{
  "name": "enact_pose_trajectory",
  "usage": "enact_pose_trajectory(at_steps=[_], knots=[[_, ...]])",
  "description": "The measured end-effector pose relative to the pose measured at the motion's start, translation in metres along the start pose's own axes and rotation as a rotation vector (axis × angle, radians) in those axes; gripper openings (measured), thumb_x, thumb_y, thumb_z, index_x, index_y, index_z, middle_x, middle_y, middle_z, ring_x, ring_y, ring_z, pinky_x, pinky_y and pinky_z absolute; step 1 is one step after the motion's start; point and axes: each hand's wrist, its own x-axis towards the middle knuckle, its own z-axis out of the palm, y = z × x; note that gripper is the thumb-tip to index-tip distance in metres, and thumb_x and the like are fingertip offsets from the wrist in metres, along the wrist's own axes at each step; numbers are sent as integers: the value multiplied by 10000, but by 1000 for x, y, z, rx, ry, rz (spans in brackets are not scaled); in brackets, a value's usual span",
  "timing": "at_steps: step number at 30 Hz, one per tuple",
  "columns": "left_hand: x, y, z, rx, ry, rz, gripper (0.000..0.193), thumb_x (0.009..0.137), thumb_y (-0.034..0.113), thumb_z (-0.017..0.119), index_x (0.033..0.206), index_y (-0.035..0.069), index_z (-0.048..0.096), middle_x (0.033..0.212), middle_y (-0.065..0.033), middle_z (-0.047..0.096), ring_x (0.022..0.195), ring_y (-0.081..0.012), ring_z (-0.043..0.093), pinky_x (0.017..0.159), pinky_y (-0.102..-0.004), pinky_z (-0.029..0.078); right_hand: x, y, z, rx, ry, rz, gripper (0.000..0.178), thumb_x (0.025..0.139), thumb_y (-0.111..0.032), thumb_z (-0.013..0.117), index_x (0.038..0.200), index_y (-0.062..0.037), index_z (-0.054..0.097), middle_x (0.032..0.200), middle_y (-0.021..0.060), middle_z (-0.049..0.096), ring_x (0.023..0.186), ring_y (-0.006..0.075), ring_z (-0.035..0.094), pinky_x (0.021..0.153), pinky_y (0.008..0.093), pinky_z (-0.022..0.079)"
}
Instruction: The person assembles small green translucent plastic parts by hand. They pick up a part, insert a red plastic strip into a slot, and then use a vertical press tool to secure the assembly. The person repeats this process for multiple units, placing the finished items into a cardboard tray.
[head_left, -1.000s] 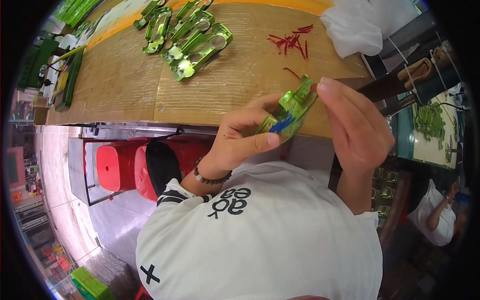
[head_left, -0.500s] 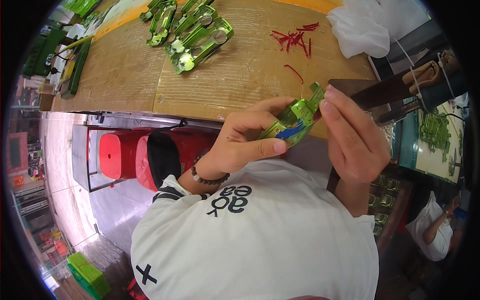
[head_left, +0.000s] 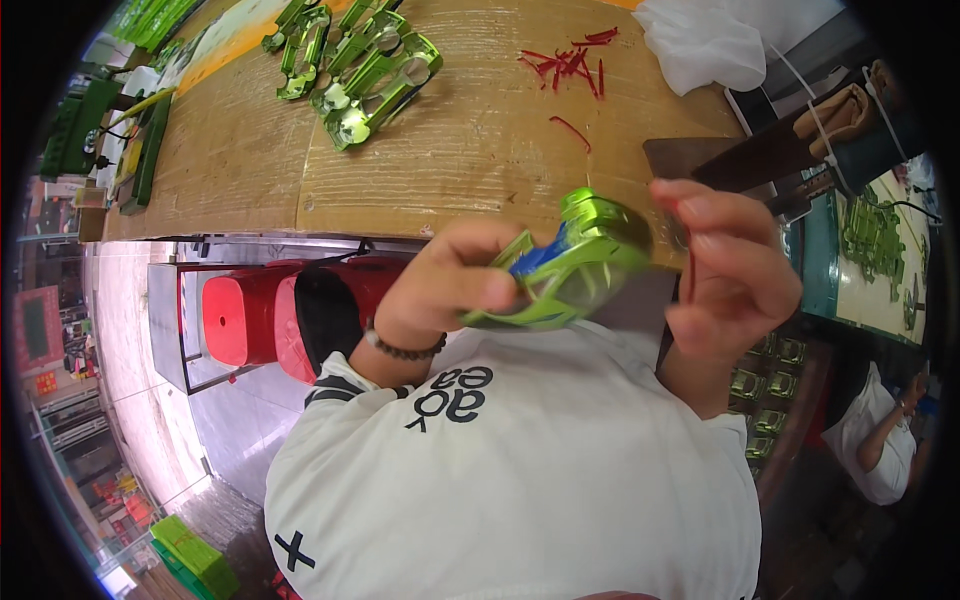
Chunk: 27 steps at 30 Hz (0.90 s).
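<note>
In my left hand (head_left: 455, 275) is a shiny green toy car shell (head_left: 590, 270) with a blue patch, gripped at its left end between thumb and fingers. The shell is tilted and smeared by motion in front of my shirt. Just right of it, my right hand (head_left: 735, 265) is raised, thumb and fingertips apart, not touching the shell. A thin dark reddish line shows between these fingers; whether it is a strip or shadow I cannot tell. Several thin red strips (head_left: 570, 65) lie on the table beyond, with a single red strip (head_left: 570, 132) nearer me.
More green shells (head_left: 375, 85) lie on the brown table (head_left: 230, 150) at the far left. A white plastic bag (head_left: 705, 45) sits at the far right, beside a dark metal bar (head_left: 750, 160). Red stools (head_left: 240, 318) stand under the table; another person (head_left: 875, 440) is at lower right.
The shell has been turned over in my left hand, showing another side. My right hand has come off the shell's right end and moved right, its fingers spreading.
</note>
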Motion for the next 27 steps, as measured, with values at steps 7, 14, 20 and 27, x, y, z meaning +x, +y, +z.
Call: enact_pose_trajectory(at_steps=[7,14,20,27], knots=[[9,-20,4,-752,-330,-304,557,778,230,599,1103,-183,412,1045,-343,505,917,-444,562,757,-529,491,15,5,-12,254,-453,-87,426,634,-145,778,987,-4,587,1062,225,550,998,362,543,954,508,346],[17,-9,6,-601,-363,-412,629,796,273,562,1150,-200,346,1105,-404,420,994,-533,473,756,-527,492,12,1,-10,164,-433,-52,429,628,-177,781,976,-12,592,1036,193,571,1031,381,516,959,540,315],[5,-17,6,-776,-301,-316,598,797,270,564,1140,-183,377,1073,-405,442,970,-500,507,752,-487,502,12,-1,-6,-54,-423,-112,375,684,-232,723,955,-10,590,1014,205,575,1007,382,525,929,544,343],[5,2,21,328,213,86,344,781,157,642,1026,-69,554,1072,-152,554,919,-196,557,745,-268,441,-20,-8,17,-528,-14,132,483,685,-226,714,1064,19,543,1092,199,532,1018,318,531,791,374,478]])
